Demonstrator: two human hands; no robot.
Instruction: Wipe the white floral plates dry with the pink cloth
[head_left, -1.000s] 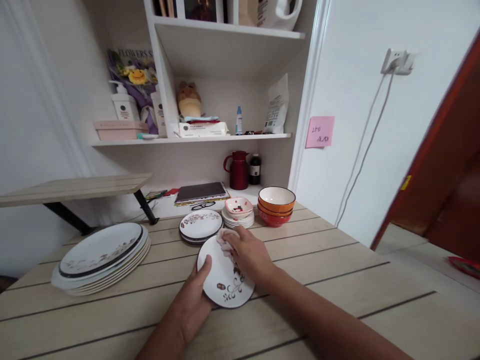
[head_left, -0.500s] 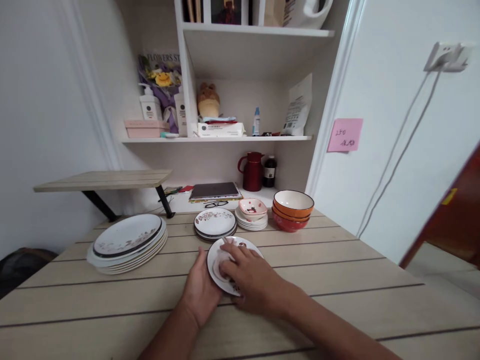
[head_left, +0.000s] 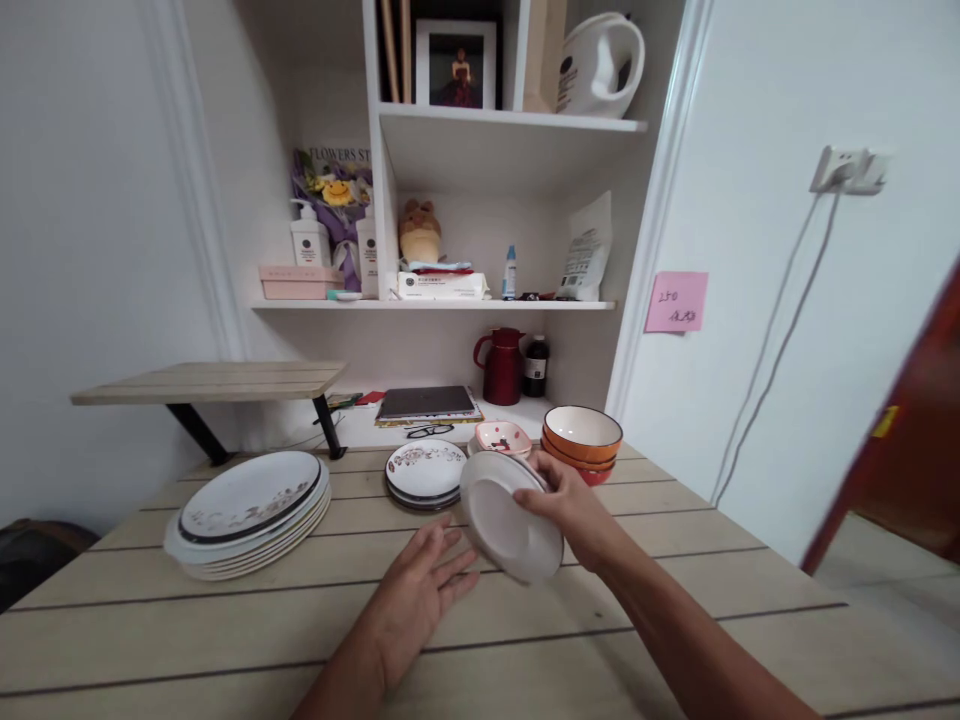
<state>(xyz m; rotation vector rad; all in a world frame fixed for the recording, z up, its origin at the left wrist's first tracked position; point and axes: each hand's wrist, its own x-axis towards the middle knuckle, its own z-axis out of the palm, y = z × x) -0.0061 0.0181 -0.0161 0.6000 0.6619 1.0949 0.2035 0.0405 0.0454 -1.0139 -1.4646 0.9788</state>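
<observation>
My right hand (head_left: pixel 574 510) grips a small white plate (head_left: pixel 514 520) by its right edge. The plate is raised off the table and steeply tilted, its plain underside towards me, slightly blurred. My left hand (head_left: pixel 427 590) is open beside the plate's lower left, fingers spread and holding nothing. Just behind are a stack of small dark-rimmed plates (head_left: pixel 425 468) with a brown flower pattern and a pink-spotted square bowl (head_left: pixel 502 437). The held plate hides part of what is beneath that bowl.
A stack of large plates (head_left: pixel 251 500) stands on the left, near a raised wooden shelf (head_left: pixel 214 380). Orange and red bowls (head_left: pixel 582 435) are stacked at the back right. Behind them are a red jug (head_left: pixel 502 368), a dark bottle (head_left: pixel 535 365), a laptop (head_left: pixel 426 401) and glasses (head_left: pixel 429 431).
The plate was face up between both hands, with my right fingers on its patterned face. My left hand has let go, and my right hand has lifted and turned it rightward.
</observation>
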